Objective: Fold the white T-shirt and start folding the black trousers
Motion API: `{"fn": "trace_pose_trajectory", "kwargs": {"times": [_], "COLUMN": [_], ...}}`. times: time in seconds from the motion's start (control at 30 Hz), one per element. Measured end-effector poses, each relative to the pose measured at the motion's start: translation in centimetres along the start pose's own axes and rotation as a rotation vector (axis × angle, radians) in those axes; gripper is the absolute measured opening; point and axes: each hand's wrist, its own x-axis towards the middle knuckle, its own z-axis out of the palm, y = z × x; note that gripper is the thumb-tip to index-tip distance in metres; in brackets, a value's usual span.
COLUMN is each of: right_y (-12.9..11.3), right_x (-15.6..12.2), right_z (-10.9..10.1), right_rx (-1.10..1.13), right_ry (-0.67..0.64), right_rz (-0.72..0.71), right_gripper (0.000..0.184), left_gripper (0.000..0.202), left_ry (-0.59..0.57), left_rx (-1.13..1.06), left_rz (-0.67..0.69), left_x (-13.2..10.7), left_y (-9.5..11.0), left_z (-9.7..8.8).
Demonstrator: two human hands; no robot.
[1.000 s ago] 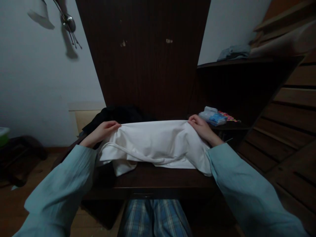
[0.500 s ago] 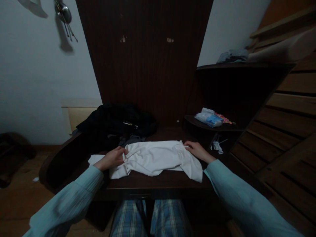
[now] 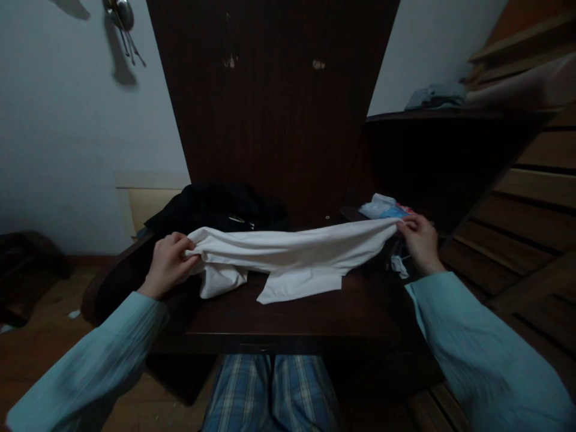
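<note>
A white cloth garment [image 3: 288, 249] is stretched sideways above the dark wooden desk [image 3: 288, 321]; its exact kind is hard to make out. My left hand [image 3: 170, 264] pinches its left end between thumb and fingers. At the other end my right hand [image 3: 420, 240] grips a corner, held somewhat higher. Between the hands the fabric sags slightly in lengthwise folds. Two lower flaps hang down to the desktop, one near the left hand and one at the middle.
Dark clothing [image 3: 216, 207] lies heaped at the desk's back left. On a small corner shelf at right sits a plastic packet [image 3: 380, 207], with a crumpled white item [image 3: 399, 266] below it. Wooden slats [image 3: 540, 186] stand along the right side.
Both hands have moved apart and upward, the right one farther. The white garment, which lay bunched on the desk, is now lifted and pulled out between them.
</note>
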Motion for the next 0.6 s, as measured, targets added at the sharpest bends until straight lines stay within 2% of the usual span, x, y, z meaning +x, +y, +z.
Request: {"fn": "trace_pose_trajectory", "kwargs": {"times": [0.07, 0.13, 0.2, 0.3, 0.37, 0.43, 0.5, 0.6], "right_y": [0.3, 1.0, 1.8, 2.7, 2.9, 2.7, 2.3, 1.4], "right_x": [-1.5, -3.4, -5.5, -8.1, -9.3, -9.6, -9.3, -8.0], "right_z": [0.9, 2.0, 3.3, 5.3, 6.3, 7.1, 7.5, 7.7], "right_rx": [-0.149, -0.286, -0.387, -0.531, -0.644, -0.716, -0.739, -0.771], "right_ry": [-0.002, -0.091, -0.325, -0.751, -0.877, -0.914, -0.923, -0.798], "right_rz": [-0.049, -0.139, -0.245, -0.409, -0.457, -0.446, -0.400, -0.267], "right_gripper": [0.012, 0.020, 0.028, 0.045, 0.052, 0.041, 0.026, 0.020], "left_gripper": [0.030, 0.039, 0.042, 0.037, 0.031, 0.031, 0.041, 0.039], "left_ry": [-0.160, -0.311, -0.379, -0.377, -0.378, -0.375, -0.383, -0.481], "left_rx": [-0.077, -0.194, -0.269, -0.285, -0.282, -0.266, -0.198, -0.047], "left_rz": [0.069, 0.108, 0.086, 0.041, 0.058, 0.050, 0.006, -0.013], "left_x": [-1.1, -2.3, -3.3, -3.9, -3.9, -3.9, -3.8, -3.9], "left_y": [0.7, 1.4, 2.0, 2.3, 2.0, 1.4, 0.6, -0.7], "left_z": [0.7, 1.6, 2.3, 2.9, 3.0, 3.0, 3.3, 3.8]}}
